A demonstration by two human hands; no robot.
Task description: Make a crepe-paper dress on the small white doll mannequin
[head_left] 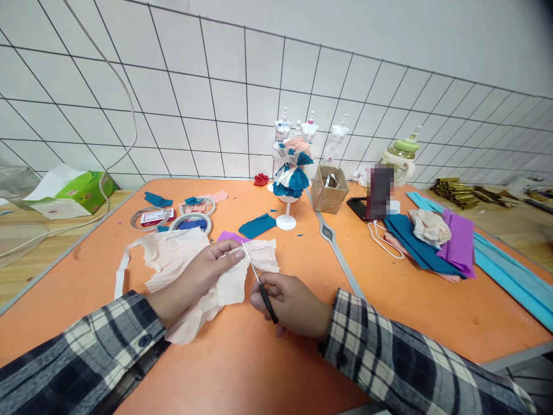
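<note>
Set against a white tiled wall (220, 86): orange table (254, 374), with a dressed figure stand (291, 181) and cardboard box (330, 196) near the back. Noted beyond the working spot: purple scrap (228, 236) and blue scrap (258, 225). Pale paper (235, 285) on the table, spread loosely beneath and around the left hand (203, 268), with a flap reaching toward the right hand (294, 302). Left hand nearer of the two to the bulk of the paper — thumb and forefinger pinched together on its far upper edge. Right hand just beside the flap, on its right, closed around the dark handles of the scissors (268, 302). Long axis of the scissors slanting from the right hand away and leftward, tip at the pinched edge, close by the left thumb. Judged critical: line of the blades against that edge, with little room between metal and thumb. Blades open or closed — cannot tell; too thin at this angle to settle.
</note>
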